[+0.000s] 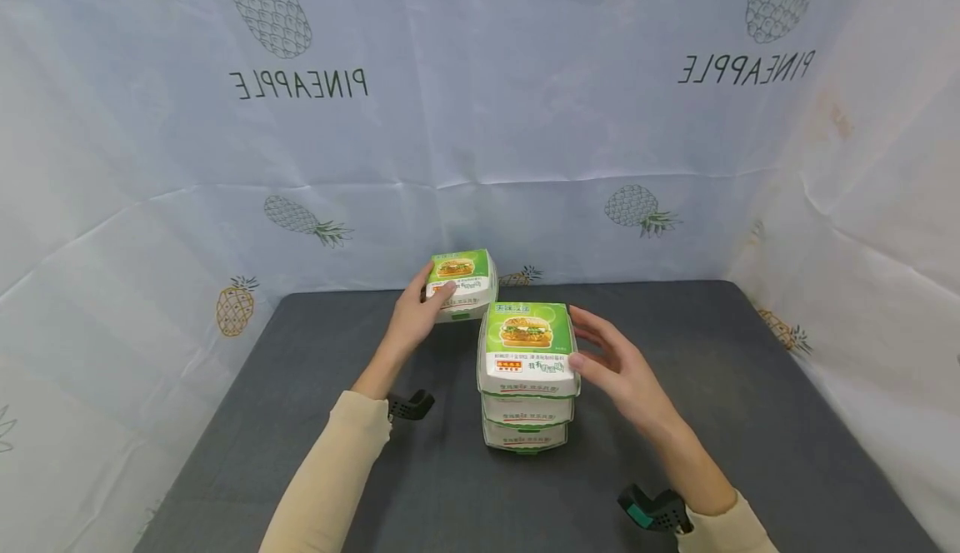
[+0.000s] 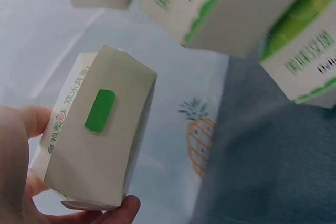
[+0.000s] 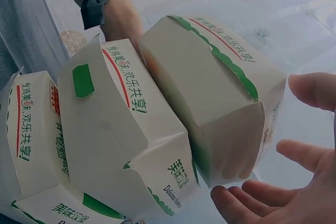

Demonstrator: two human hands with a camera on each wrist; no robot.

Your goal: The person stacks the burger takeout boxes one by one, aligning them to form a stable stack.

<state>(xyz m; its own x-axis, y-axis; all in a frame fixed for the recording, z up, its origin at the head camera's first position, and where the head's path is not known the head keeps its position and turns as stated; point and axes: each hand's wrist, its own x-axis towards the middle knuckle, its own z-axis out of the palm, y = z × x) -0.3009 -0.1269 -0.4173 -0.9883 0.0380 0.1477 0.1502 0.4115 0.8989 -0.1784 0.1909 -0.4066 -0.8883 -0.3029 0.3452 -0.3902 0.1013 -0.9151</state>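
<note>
In the head view my left hand [image 1: 416,310] grips a white-and-green burger box [image 1: 460,271] behind and left of a stack. The left wrist view shows this box [image 2: 100,129] raised and tilted, thumb on one side, fingertips at its lower edge. A burger picture is printed on its lid. Three more burger boxes [image 1: 525,410] are stacked upright on the table, the top one [image 1: 528,345] with its lid facing up. Beside that top box is my right hand [image 1: 626,374], fingers spread along its right side; whether they touch it I cannot tell.
A dark grey table [image 1: 720,420] lies under the stack. White cloth with pineapple prints [image 1: 480,120] hangs behind it and at both sides. Black devices [image 1: 656,510] are worn on both wrists.
</note>
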